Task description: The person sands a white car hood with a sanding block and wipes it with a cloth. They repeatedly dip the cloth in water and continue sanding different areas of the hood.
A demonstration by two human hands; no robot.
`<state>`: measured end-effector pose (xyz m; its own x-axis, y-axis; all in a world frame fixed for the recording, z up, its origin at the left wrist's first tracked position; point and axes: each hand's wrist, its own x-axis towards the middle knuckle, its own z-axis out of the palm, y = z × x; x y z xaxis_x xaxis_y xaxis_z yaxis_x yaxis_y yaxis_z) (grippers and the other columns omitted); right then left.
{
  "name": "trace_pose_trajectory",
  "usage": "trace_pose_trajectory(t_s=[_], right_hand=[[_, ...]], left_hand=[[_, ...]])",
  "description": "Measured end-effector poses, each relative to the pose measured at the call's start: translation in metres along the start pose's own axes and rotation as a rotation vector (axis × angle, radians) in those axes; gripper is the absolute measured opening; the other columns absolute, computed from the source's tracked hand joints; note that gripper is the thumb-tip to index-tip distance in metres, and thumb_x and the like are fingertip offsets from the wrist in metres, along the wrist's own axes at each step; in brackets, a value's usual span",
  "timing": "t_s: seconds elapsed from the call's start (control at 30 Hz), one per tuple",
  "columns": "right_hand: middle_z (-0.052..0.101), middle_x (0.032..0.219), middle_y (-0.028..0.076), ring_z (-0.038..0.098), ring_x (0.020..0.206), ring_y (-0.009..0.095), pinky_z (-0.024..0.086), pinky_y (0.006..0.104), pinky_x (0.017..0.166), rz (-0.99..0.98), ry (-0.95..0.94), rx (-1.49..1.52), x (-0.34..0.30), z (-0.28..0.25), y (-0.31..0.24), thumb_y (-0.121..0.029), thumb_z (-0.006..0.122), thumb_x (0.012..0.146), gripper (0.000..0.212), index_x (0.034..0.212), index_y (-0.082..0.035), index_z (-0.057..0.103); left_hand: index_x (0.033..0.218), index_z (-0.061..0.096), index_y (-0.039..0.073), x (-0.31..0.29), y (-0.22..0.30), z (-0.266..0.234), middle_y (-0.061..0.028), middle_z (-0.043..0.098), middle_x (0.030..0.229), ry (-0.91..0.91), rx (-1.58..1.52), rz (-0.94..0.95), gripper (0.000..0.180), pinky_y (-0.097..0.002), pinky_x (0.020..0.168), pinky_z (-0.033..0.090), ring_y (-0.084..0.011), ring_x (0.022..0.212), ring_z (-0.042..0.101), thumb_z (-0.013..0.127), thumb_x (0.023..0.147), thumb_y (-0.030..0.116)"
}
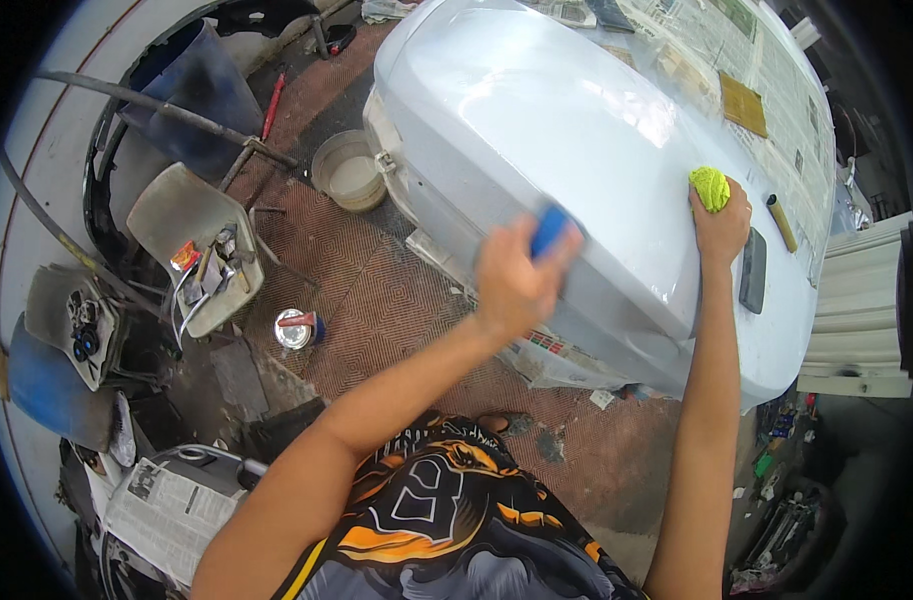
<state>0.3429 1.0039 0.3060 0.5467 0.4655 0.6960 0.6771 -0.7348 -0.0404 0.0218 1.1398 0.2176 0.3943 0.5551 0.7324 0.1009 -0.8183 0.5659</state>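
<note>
A glossy white car body panel [577, 120] spans the middle and upper right. My left hand [522, 275], smeared by motion, is closed around a small blue block [550, 232] at the panel's near-left side; whether the block touches the surface is hard to tell. On top of the panel, farther right, my right hand [725, 225] grips a crumpled yellow-green cloth [710, 189]. Beside that wrist lies a flat dark grey block [753, 270]. A short tan and black stick-like piece [782, 223] rests just beyond it.
Newspaper sheets [777, 60] cover the car's far part, with a brown sheet [743, 103] on them. At left, a bucket of cloudy liquid [349, 170], a tin [295, 328] and a chair [202, 240] holding tools stand on the patterned floor. A metal pipe frame [167, 108] rises behind.
</note>
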Motion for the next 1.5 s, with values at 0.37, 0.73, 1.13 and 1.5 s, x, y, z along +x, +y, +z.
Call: trace_pose_trajectory(t_s=[0.37,0.73,1.13,1.5], right_hand=[[0.070,0.116,0.009,0.066,0.110,0.035,0.054,0.0494,0.091,-0.030,0.032,-0.041,0.003,0.005,-0.003,-0.042,0.086,0.080,0.056,0.124,-0.014,0.066],[0.070,0.112,0.007,0.066,0.108,0.033,0.054,0.0480,0.088,-0.054,0.046,-0.009,0.006,0.005,0.000,-0.042,0.087,0.079,0.056,0.123,-0.016,0.067],[0.070,0.111,0.008,0.067,0.106,0.032,0.054,0.0482,0.087,-0.036,0.038,-0.024,0.007,0.003,0.000,-0.043,0.085,0.080,0.053,0.121,-0.015,0.068],[0.070,0.114,0.008,0.065,0.112,0.033,0.053,0.0501,0.091,-0.004,0.005,-0.016,0.007,0.005,-0.011,-0.043,0.087,0.078,0.056,0.123,-0.015,0.068]], left_hand=[[0.145,0.066,0.020,0.022,-0.011,0.010,-0.0202,0.055,0.122,0.091,0.145,-0.185,0.050,-0.0448,0.095,0.045,-0.0340,0.112,0.054,0.070,0.096,0.025],[0.143,0.066,0.025,0.065,-0.078,-0.012,-0.0218,0.060,0.124,0.114,0.293,-0.435,0.045,-0.0532,0.103,0.045,-0.0413,0.117,0.056,0.062,0.099,0.018],[0.143,0.063,0.013,0.063,-0.046,-0.008,-0.0200,0.056,0.119,0.042,0.267,-0.455,0.042,-0.0488,0.096,0.045,-0.0339,0.116,0.054,0.063,0.102,0.022],[0.147,0.062,0.020,0.056,-0.081,-0.024,-0.0189,0.058,0.115,0.135,0.237,-0.411,0.047,-0.0539,0.094,0.048,-0.0370,0.107,0.059,0.061,0.100,0.017]])
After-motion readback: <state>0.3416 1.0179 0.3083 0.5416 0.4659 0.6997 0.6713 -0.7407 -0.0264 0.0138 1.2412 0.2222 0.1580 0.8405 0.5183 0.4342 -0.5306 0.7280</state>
